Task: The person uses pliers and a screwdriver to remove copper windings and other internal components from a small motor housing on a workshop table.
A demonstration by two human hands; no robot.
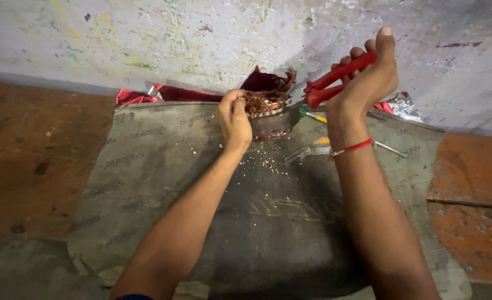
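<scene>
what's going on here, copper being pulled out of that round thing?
A person sits over a grey mat on the floor. The left hand steadies a round metal piece packed with copper windings by the wall. The right hand grips red-handled pliers, jaws aimed at the windings. Small bits of debris lie on the mat, a green-handled tool sits behind, and red foil lies along the wall.

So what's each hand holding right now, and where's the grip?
The right hand grips red-handled pliers by the handles. The left hand holds the round copper-wound metal part at its side.
</scene>
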